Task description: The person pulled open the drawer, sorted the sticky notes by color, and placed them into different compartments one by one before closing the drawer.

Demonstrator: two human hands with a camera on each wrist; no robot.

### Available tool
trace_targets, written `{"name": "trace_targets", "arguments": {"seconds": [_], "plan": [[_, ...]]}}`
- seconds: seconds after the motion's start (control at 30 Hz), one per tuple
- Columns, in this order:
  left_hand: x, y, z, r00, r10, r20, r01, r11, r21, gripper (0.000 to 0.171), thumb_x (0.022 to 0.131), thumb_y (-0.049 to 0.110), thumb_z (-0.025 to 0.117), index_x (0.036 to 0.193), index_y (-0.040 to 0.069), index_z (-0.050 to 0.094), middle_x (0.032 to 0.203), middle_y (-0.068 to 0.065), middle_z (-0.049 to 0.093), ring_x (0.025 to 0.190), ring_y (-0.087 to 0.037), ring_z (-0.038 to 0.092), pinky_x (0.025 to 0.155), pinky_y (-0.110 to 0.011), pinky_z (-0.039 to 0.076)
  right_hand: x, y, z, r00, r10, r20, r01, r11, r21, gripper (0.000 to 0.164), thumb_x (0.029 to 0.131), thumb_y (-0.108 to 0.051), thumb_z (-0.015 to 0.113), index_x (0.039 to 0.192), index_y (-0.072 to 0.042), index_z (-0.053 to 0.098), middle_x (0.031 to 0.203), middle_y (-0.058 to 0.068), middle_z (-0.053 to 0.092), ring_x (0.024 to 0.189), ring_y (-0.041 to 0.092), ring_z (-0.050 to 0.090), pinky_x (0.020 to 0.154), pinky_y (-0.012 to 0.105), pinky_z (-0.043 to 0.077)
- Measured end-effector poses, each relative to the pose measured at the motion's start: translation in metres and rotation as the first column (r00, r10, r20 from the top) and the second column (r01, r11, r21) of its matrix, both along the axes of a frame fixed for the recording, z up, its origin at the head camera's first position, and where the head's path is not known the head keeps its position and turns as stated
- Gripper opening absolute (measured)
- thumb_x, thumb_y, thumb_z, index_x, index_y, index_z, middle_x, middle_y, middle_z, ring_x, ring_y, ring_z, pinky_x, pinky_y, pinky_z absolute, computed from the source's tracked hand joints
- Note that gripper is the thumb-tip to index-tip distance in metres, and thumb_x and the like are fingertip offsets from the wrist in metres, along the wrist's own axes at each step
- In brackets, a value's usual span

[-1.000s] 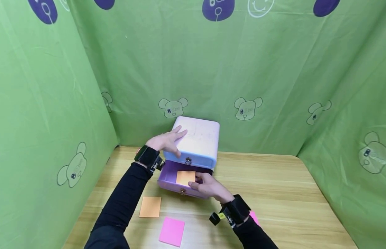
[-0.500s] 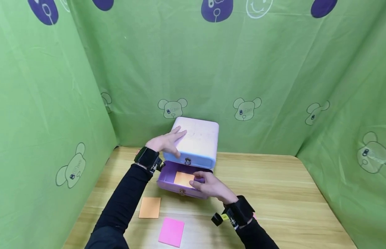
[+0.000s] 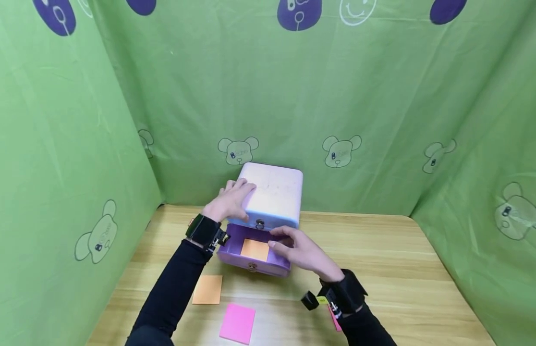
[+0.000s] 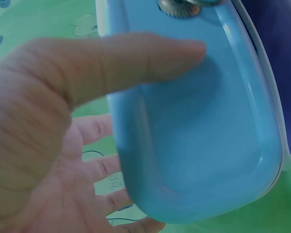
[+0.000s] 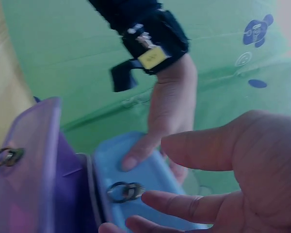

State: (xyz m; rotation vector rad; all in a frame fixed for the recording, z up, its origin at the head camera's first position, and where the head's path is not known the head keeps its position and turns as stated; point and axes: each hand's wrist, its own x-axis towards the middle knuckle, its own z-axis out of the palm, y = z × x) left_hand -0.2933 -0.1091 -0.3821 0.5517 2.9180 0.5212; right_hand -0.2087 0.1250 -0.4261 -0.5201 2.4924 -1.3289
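A small drawer box with a pale top [image 3: 276, 192] stands at the back of the table. Its blue upper drawer [image 3: 278, 222] is closed, and the purple lower drawer [image 3: 237, 261] is pulled out. An orange sticky-note pad [image 3: 254, 250] lies flat in the purple drawer. My left hand [image 3: 226, 202] rests on the box's left edge, fingers extended, thumb across the blue front [image 4: 199, 131] in the left wrist view. Over the drawer's right side is my right hand [image 3: 307, 252], thumb and fingers apart with nothing between them. The ring pulls [image 5: 126, 191] show in the right wrist view.
On the wooden table [image 3: 380, 269] lie another orange pad [image 3: 207, 290] and a pink pad [image 3: 237, 323] in front of the box. A second pink piece [image 3: 335, 318] is partly hidden under my right wrist. Green cloth [image 3: 276, 96] hangs around the table.
My right hand has let go of the orange sticky-note pad, which now lies in the purple drawer, and has moved slightly right. The left hand shifted slightly on the box.
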Motion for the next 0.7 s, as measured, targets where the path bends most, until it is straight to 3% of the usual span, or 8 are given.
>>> {"name": "trace_targets", "arguments": {"seconds": [0.1,0.3,0.4,0.47,0.57,0.7], "plan": [[0.008,0.001,-0.001,0.997,-0.006,-0.074,0.005,1.0,-0.008,0.091,0.073,0.016,0.085,0.153,0.015,0.041,0.162,-0.017,0.034,0.143,-0.04,0.033,0.115,-0.059,0.037,0.001,0.003,0.009,1.0,0.011,-0.021,-0.012,0.999,-0.029,0.044,0.098,-0.032,0.066,0.134,-0.007,0.061,0.126,0.015,0.068,0.109,0.025,0.068,0.085,0.03,0.057],[0.03,0.0,-0.005,0.991,-0.011,-0.135,0.019,0.998,0.059,0.074,0.075,0.001,0.066,0.146,0.011,0.049,0.154,-0.017,0.045,0.138,-0.039,0.04,0.11,-0.058,0.041,0.001,0.006,0.025,0.997,0.013,-0.074,-0.016,0.999,-0.044,0.043,0.099,-0.03,0.066,0.135,-0.008,0.061,0.127,0.013,0.069,0.111,0.028,0.069,0.088,0.033,0.06],[0.038,-0.001,-0.008,0.976,0.021,-0.217,0.004,0.994,0.112,0.066,0.075,-0.002,0.062,0.139,0.008,0.055,0.144,-0.015,0.055,0.131,-0.037,0.046,0.107,-0.054,0.044,-0.002,0.008,0.033,0.994,-0.024,-0.105,0.016,0.997,-0.074,0.041,0.098,-0.029,0.067,0.133,-0.009,0.062,0.127,0.014,0.069,0.11,0.03,0.07,0.09,0.036,0.061],[0.044,-0.002,-0.011,0.957,0.052,-0.284,-0.008,0.988,0.154,0.06,0.076,-0.002,0.062,0.135,0.008,0.058,0.138,-0.013,0.059,0.124,-0.034,0.051,0.104,-0.051,0.047,-0.004,0.009,0.038,0.991,-0.05,-0.121,0.037,0.994,-0.106,0.04,0.098,-0.028,0.068,0.133,-0.009,0.063,0.127,0.016,0.069,0.11,0.03,0.071,0.09,0.038,0.061],[0.052,-0.002,-0.017,0.914,0.098,-0.394,-0.013,0.977,0.213,0.051,0.079,0.001,0.063,0.131,0.006,0.061,0.128,-0.013,0.065,0.111,-0.03,0.057,0.096,-0.044,0.052,-0.009,0.012,0.043,0.984,-0.082,-0.157,0.057,0.986,-0.155,0.039,0.098,-0.025,0.067,0.132,-0.006,0.063,0.128,0.017,0.069,0.111,0.03,0.071,0.092,0.039,0.061],[0.064,-0.002,-0.023,0.842,0.167,-0.513,-0.023,0.961,0.275,0.041,0.083,0.002,0.064,0.125,0.005,0.065,0.117,-0.013,0.068,0.097,-0.027,0.059,0.085,-0.039,0.055,-0.018,0.013,0.045,0.96,-0.107,-0.26,0.059,0.98,-0.188,0.035,0.099,-0.018,0.065,0.129,-0.001,0.064,0.127,0.02,0.069,0.113,0.032,0.069,0.097,0.046,0.059]]}}
